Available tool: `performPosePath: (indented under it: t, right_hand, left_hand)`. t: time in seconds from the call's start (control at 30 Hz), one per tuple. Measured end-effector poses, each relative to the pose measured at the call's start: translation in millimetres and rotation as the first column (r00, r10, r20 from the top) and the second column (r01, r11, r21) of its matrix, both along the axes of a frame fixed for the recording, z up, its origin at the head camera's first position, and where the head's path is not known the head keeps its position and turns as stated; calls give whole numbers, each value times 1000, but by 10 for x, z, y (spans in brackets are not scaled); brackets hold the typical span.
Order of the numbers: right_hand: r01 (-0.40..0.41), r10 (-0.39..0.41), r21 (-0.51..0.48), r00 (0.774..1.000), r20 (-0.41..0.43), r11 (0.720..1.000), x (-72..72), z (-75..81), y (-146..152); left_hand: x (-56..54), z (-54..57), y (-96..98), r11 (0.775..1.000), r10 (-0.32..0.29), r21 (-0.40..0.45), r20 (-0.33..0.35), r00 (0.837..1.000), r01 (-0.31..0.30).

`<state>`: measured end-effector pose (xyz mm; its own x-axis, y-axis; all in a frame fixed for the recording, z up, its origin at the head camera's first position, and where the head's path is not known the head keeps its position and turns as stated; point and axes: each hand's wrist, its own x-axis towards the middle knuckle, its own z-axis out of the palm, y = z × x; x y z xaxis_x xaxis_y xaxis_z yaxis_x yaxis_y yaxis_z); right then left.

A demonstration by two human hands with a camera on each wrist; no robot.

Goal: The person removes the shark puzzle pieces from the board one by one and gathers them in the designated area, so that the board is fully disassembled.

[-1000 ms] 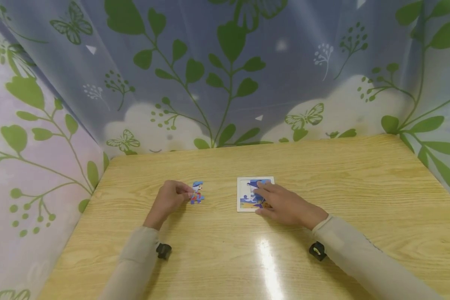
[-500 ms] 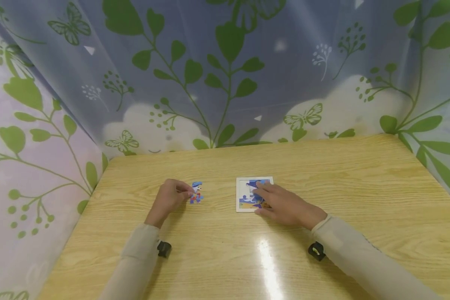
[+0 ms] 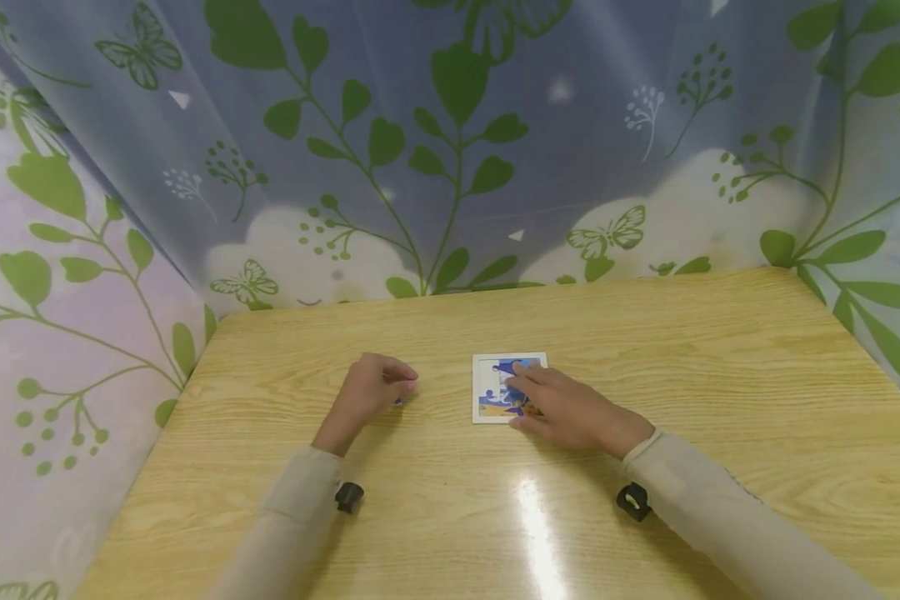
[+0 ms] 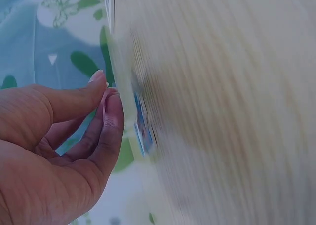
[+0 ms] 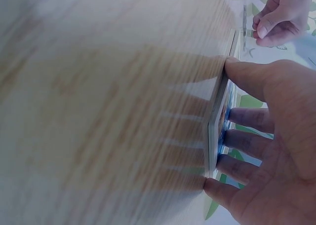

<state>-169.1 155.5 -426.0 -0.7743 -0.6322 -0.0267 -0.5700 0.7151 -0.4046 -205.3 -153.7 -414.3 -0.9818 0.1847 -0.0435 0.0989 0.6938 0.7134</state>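
- Head view: a light wood-grain table (image 3: 450, 492) is supporting the work, and a blue and white fabric curtain with green leaf print (image 3: 375, 158) is hanging behind it.
- Head view: a flat, square, white-bordered picture puzzle (image 3: 476, 392) is lying on the table near the middle. Blue and orange printed areas are showing, with a pale area on the left side.
- Head view: the right hand (image 3: 570, 408) is resting over the right part of the puzzle and covering that part of the picture.
- Head view: the left hand (image 3: 375, 385) is standing to the left of the puzzle, apart from it; a small blue fragment (image 3: 399, 402) is showing just below its fingertips. Beige sleeves (image 3: 720, 508) are covering both forearms, and a black wrist device (image 3: 349, 497) is showing at each wrist.
- Left wrist view: the left thumb and fingers are curling, and their tips are meeting or nearly meeting. Whether they are gripping anything cannot be told.
- Left wrist view: a flat, blue-printed puzzle piece (image 4: 143, 126) is lying on the table beyond the fingertips, partly blurred.
- Right wrist view: the right hand is spreading its fingers, gripping nothing between them; the thumb is touching one corner of the puzzle, the middle fingertips are resting on its printed face, and the little finger is lying at another corner.
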Motion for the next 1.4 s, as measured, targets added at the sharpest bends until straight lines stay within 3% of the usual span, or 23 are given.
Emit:
performPosePath:
  t: [0.3, 0.63, 0.87, 1.4]
  right_hand:
    - [6, -6, 3, 1000, -4, 1000, -4, 11, -11]
    - [4, -4, 1, 1000, -11, 1000, -12, 3, -15]
    - [1, -1, 9, 1000, -15, 1000, -8, 14, -21]
    - [6, -6, 4, 1000, -20, 1000, -12, -1, -23]
  left_hand:
    - [30, -35, 377, 996, -80, -40, 1, 997, 80]
    - [39, -75, 637, 977, -212, -31, 6, 977, 212]
    - [50, -85, 731, 972, -235, -18, 25, 972, 235]
    - [51, -69, 801, 973, -225, -41, 50, 973, 227]
